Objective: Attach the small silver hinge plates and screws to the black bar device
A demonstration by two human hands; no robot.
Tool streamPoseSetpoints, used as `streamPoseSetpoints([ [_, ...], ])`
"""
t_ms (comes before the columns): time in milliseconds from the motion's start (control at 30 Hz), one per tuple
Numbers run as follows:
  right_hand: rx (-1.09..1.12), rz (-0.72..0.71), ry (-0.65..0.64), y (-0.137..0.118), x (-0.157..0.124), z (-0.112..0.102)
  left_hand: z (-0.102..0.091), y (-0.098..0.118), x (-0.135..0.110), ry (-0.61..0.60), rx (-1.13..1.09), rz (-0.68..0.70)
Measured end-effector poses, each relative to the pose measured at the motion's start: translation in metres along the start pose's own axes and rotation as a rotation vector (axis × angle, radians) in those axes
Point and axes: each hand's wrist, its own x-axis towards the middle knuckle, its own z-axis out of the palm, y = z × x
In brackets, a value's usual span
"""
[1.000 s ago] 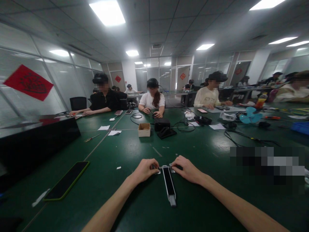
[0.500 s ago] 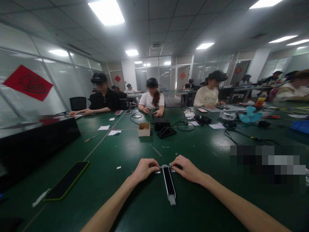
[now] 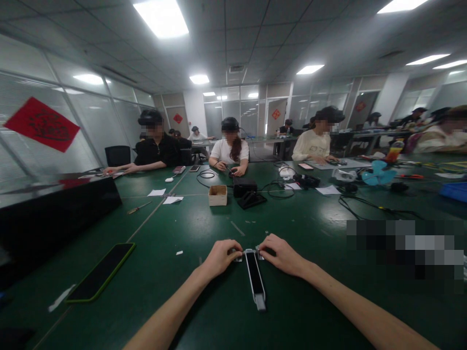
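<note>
A long, narrow device [image 3: 254,272] with a black face, pale rim and grey lower end lies on the green table. My left hand [image 3: 222,257] is closed in a pinch at its upper left, on a small silvery piece [image 3: 238,258] beside the rim. On the opposite side my right hand [image 3: 280,253] pinches another small silvery piece [image 3: 261,256]. Fingers partly cover both pieces, so whether they join the device cannot be made out. Just beyond my right fingertips lies a tiny metallic part [image 3: 266,232].
A green-edged phone [image 3: 104,272] lies to the left, with a screwdriver [image 3: 139,207] farther off. Ahead stand a small cardboard box [image 3: 218,196] and a black box [image 3: 244,186] with cables. A blue fan [image 3: 378,173] is at the right. Several people sit across the table.
My left hand has shifted very slightly to the right, its fingers now covering more of the silvery piece. My right hand and the device look still.
</note>
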Motion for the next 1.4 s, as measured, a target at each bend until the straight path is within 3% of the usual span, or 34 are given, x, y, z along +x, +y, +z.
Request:
streamPoseSetpoints([
  [367,-0.006,0.019,-0.023,-0.005,0.0,-0.001,-0.003,0.004,-0.002,-0.036,0.058,-0.005],
  [533,-0.038,0.024,-0.042,-0.003,-0.001,-0.018,-0.003,0.005,-0.004,-0.021,0.065,0.002],
  [767,-0.14,0.114,-0.081,0.023,-0.008,-0.042,-0.001,0.004,-0.003,-0.01,0.076,0.014],
  [1100,-0.114,0.172,-0.131,0.032,-0.005,-0.029,-0.001,0.009,-0.005,-0.032,0.187,0.055],
  [1400,0.057,0.082,-0.027,0.005,-0.004,-0.021,-0.001,0.009,-0.006,-0.038,0.227,0.075],
])
